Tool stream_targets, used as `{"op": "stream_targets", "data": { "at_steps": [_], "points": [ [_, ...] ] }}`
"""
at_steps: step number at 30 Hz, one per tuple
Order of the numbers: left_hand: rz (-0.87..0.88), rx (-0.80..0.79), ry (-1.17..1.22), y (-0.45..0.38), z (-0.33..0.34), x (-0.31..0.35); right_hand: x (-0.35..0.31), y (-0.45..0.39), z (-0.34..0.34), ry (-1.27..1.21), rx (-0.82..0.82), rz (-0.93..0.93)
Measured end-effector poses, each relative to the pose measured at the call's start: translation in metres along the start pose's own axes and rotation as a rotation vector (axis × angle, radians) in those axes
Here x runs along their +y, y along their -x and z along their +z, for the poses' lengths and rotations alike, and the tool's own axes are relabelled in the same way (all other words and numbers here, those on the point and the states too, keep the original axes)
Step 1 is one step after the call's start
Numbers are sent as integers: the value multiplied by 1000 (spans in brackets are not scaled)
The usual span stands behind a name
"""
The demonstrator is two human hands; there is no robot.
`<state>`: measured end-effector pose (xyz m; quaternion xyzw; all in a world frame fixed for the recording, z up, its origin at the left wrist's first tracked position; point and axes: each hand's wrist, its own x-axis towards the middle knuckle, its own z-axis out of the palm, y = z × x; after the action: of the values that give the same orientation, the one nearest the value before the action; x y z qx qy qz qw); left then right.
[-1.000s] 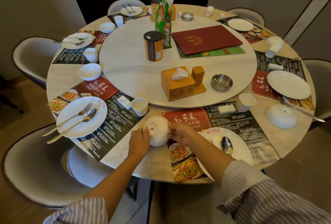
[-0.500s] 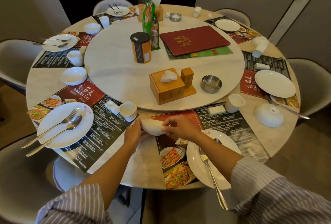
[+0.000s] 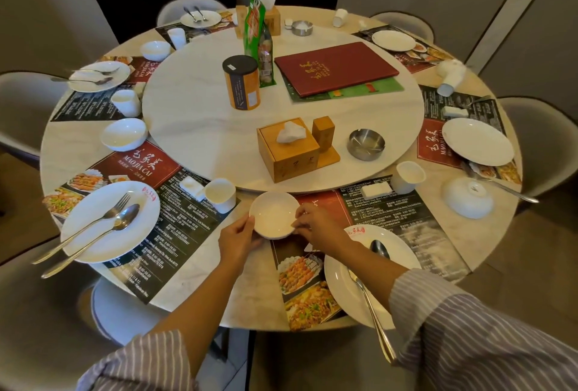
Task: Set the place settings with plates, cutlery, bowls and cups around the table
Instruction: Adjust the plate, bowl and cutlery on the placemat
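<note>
White bowl (image 3: 274,214) sits upright, opening facing up — round, so no long axis to record. It lies just in front of the tissue box (image 3: 288,150), at the near edge of the turntable (image 3: 194,127), over the corner of a menu placemat (image 3: 312,265). Left hand (image 3: 238,239) holds its left rim, fingers curled; right hand (image 3: 316,226) pinches the right rim. Right of the bowl, nearer the surface (image 3: 200,271) edge, a plate (image 3: 341,281) carries a spoon (image 3: 379,248) — handle pointing toward the person.
</note>
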<state>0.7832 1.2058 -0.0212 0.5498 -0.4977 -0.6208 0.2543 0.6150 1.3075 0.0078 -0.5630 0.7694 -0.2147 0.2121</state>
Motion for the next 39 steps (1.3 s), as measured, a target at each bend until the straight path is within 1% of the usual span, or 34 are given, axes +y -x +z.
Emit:
{"op": "stream_targets", "data": {
  "at_steps": [3,6,11,12,14,18,20,22,23,25,26,28,29,31,32,33,34,35,37,38,39],
  "points": [
    [81,44,-54,9,3,1,-1,1,2,21,-1,11],
    [170,115,-172,22,4,7,-3,7,2,15,7,27],
    [198,161,-336,42,8,15,0,26,-8,18,67,18],
    [230,162,-368,52,12,18,0,37,-16,34,82,18],
    [274,145,-429,57,14,19,1,44,-23,67,115,28],
    [402,35,-608,86,37,28,13,77,-50,130,197,101],
    [430,-48,-688,94,46,30,18,88,-61,151,203,137],
    [496,-128,-734,122,70,37,30,118,-84,158,214,210],
    [517,-144,-762,118,70,36,30,117,-85,152,204,231],
    [616,-178,-836,144,102,38,48,153,-111,174,221,274],
    [616,-179,-875,143,103,39,48,153,-112,168,215,277],
    [655,-200,-920,184,143,43,71,198,-142,151,246,296],
    [652,-185,-939,183,144,43,72,199,-145,129,244,297],
    [726,-172,-967,225,190,42,101,247,-177,152,268,313],
    [712,-176,-986,224,190,39,102,247,-178,157,258,316],
    [752,-182,-977,249,217,39,121,274,-196,176,269,334],
    [748,-207,-989,266,240,37,136,297,-211,190,271,341],
    [731,-216,-1001,263,240,36,137,296,-212,185,264,338],
    [790,-237,-983,303,295,32,174,348,-245,211,299,349],
    [776,-232,-976,301,295,35,175,347,-248,204,302,344],
    [803,-242,-955,322,323,33,195,373,-264,209,319,362]
  ]
}}
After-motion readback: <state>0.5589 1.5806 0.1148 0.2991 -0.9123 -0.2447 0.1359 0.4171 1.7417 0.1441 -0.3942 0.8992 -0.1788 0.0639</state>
